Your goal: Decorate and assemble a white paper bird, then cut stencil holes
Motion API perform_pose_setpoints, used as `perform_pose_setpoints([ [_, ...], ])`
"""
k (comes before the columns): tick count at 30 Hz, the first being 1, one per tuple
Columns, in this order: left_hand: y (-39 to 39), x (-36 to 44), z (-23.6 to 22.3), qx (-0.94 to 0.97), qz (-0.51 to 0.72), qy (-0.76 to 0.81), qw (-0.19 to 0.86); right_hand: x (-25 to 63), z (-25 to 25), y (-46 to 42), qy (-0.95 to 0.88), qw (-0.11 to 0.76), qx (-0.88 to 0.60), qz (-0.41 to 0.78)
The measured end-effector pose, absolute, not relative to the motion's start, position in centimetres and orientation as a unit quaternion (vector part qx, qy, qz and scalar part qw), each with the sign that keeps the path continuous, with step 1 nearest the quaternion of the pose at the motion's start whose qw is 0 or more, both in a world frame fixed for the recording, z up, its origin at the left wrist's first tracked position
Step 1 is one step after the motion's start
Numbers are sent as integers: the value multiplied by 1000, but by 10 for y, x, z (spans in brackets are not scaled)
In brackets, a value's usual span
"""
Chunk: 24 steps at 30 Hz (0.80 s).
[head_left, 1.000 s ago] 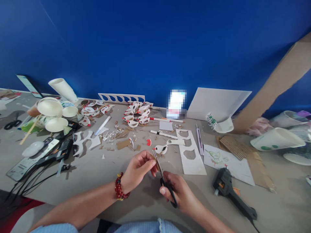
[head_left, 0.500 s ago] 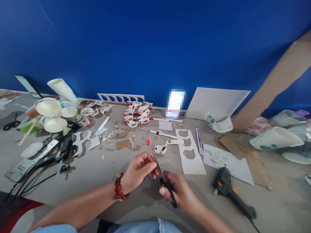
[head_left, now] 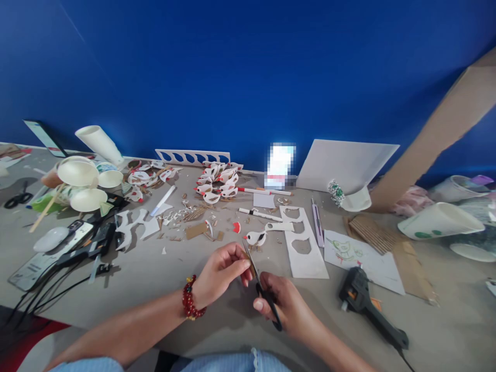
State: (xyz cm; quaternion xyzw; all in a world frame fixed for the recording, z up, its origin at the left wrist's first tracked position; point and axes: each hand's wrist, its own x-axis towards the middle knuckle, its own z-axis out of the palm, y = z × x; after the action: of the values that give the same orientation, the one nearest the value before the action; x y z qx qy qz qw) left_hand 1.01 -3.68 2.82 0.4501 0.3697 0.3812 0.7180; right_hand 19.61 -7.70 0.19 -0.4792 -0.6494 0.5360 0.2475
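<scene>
My right hand point(head_left: 284, 305) grips the black handles of a pair of scissors point(head_left: 268, 299), whose blades point up and to the left. Between the fingertips of my left hand point(head_left: 225, 274) is a small brown cardboard piece point(head_left: 251, 267), mostly hidden by the fingers and lying along the blades. A white paper bird point(head_left: 256, 237) with a red beak and black mark rests on the table just beyond the blades. Several similar birds point(head_left: 217, 183) stand grouped near the wall. Right of the hands lies a white sheet with bird-shaped cutouts point(head_left: 308, 261).
A black glue gun point(head_left: 370, 310) lies at right, beside a paper with a bird drawing point(head_left: 362, 261). Markers point(head_left: 260, 214), a purple craft knife point(head_left: 317, 222) and cardboard scraps point(head_left: 197, 230) are spread ahead. Paper cups point(head_left: 77, 171), a power strip point(head_left: 50, 250) and cables occupy the left.
Both hands stay almost in place, with the scissors and cardboard piece held as before. The scissor handles and right thumb shift very slightly.
</scene>
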Motion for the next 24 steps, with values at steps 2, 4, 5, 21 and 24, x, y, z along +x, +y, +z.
perform_pose_setpoints([
  [2, -36, 10, 28, 448, 379, 367, 722, 197, 1, -77, -652, 247, -479, 533],
  [4, -36, 10, 29, 447, 377, 366, 724, 198, 1, -77, -654, 245, -478, 533],
  [5, -36, 10, 29, 448, 377, 365, 724, 198, 1, -77, -654, 244, -479, 533],
  [21, -34, 10, 33, 474, 331, 379, 722, 200, 6, -74, -639, 235, -471, 561],
  [24, -33, 10, 31, 473, 329, 373, 727, 201, 6, -74, -639, 231, -476, 558],
])
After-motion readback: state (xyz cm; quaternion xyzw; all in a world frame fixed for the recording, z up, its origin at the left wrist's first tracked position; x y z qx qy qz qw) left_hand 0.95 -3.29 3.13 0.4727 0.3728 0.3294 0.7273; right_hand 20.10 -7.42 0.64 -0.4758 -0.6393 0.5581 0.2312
